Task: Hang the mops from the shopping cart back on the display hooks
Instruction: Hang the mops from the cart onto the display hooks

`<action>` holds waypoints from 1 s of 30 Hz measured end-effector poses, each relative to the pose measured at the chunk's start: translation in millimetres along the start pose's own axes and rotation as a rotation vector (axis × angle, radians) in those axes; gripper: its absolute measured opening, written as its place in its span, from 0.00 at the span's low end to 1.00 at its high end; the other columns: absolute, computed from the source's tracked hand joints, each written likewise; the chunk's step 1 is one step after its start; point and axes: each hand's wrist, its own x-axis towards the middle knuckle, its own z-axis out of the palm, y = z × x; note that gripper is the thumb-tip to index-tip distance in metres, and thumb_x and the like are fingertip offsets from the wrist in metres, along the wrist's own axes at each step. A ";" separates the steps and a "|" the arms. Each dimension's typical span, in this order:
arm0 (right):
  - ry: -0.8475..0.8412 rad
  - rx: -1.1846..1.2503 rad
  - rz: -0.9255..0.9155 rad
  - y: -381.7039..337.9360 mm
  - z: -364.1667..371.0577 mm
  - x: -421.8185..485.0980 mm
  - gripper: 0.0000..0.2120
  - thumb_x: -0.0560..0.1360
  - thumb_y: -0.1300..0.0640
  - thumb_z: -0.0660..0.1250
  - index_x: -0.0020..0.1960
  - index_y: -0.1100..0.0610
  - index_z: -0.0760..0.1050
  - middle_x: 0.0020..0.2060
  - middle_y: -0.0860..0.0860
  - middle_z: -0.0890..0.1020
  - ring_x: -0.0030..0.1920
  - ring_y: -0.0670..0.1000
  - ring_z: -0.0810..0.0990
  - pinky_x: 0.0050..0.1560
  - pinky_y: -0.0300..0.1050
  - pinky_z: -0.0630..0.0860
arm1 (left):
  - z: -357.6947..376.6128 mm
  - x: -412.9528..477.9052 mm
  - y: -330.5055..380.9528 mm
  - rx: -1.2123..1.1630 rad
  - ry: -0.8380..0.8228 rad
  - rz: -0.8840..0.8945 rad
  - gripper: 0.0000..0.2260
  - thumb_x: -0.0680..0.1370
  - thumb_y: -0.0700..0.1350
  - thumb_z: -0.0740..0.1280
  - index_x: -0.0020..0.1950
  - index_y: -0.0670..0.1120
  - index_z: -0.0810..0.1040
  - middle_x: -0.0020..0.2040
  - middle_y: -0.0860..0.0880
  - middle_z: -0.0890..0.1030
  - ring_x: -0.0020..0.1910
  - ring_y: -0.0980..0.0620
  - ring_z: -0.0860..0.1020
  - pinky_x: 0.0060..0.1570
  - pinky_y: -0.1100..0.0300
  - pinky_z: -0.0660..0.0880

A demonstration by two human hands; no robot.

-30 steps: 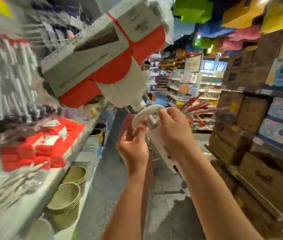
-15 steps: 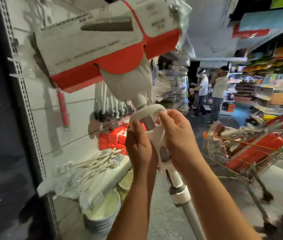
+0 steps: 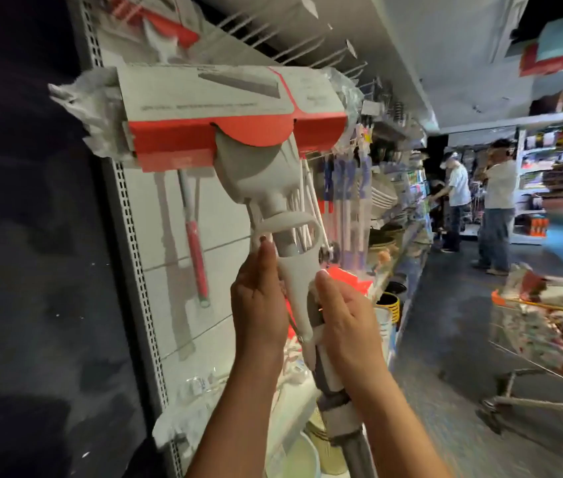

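Head view, display panel point(image 3: 169, 215): white slotted wall on the left, with a red-handled mop point(image 3: 195, 250) hanging flat against it.
Shopping cart point(image 3: 548, 326): well apart on the right, its load too blurred to name.
Mop point(image 3: 266, 188): held head-up in front of the panel, its red-and-white sleeve point(image 3: 204, 98) just below the hooks.
Hands: left hand point(image 3: 259, 305) grips the neck and right hand point(image 3: 345, 326) wraps the shaft below it.
Hooks point(image 3: 307, 53): bare prongs overhead. Lift straight, keep the head level, and let go only once a prong carries it (no hanging hole shows).
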 end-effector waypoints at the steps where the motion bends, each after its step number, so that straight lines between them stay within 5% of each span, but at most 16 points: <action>1: 0.029 0.026 -0.003 4.5 8.0 5.3 0.19 0.76 0.46 0.58 0.28 0.50 0.67 0.24 0.43 0.70 0.29 0.43 0.66 0.32 0.38 0.62 | -5.7 5.8 -7.6 0.002 -0.038 -0.005 0.13 0.69 0.63 0.63 0.42 0.57 0.82 0.41 0.56 0.83 0.49 0.47 0.81 0.52 0.52 0.77; 7: 0.126 0.116 -0.051 15.3 42.2 35.8 0.19 0.82 0.55 0.57 0.32 0.53 0.67 0.26 0.45 0.71 0.29 0.42 0.67 0.32 0.38 0.65 | -18.6 16.7 -36.9 0.044 -0.147 0.045 0.03 0.73 0.61 0.69 0.44 0.66 0.78 0.48 0.57 0.82 0.45 0.64 0.78 0.46 0.67 0.72; 12: 0.129 0.113 -0.067 23.9 47.2 60.8 0.21 0.83 0.55 0.56 0.33 0.63 0.68 0.28 0.51 0.72 0.29 0.44 0.68 0.32 0.40 0.65 | -3.7 37.5 -44.1 0.071 -0.107 0.149 0.21 0.73 0.57 0.60 0.62 0.50 0.76 0.54 0.51 0.78 0.49 0.67 0.77 0.45 0.75 0.72; 19: 0.066 0.162 -0.086 52.9 27.3 104.8 0.23 0.78 0.46 0.57 0.34 0.64 0.68 0.28 0.54 0.72 0.30 0.46 0.68 0.33 0.44 0.64 | 41.4 56.0 -69.7 0.127 0.053 0.182 0.11 0.73 0.55 0.60 0.53 0.57 0.76 0.52 0.53 0.78 0.51 0.65 0.76 0.46 0.78 0.70; 21: 0.027 0.184 -0.109 66.3 17.2 121.0 0.23 0.75 0.43 0.57 0.34 0.62 0.70 0.28 0.57 0.73 0.30 0.49 0.69 0.33 0.46 0.65 | 60.9 62.0 -79.5 0.136 0.111 0.195 0.05 0.77 0.50 0.62 0.49 0.60 0.74 0.49 0.59 0.77 0.49 0.71 0.75 0.45 0.79 0.69; 30: -0.140 0.326 -0.152 89.5 -28.2 211.4 0.19 0.77 0.47 0.58 0.30 0.53 0.68 0.24 0.45 0.71 0.28 0.43 0.67 0.33 0.42 0.64 | 158.5 98.0 -98.2 0.238 0.357 0.414 0.10 0.80 0.36 0.61 0.60 0.45 0.74 0.44 0.64 0.68 0.41 0.86 0.66 0.42 0.85 0.63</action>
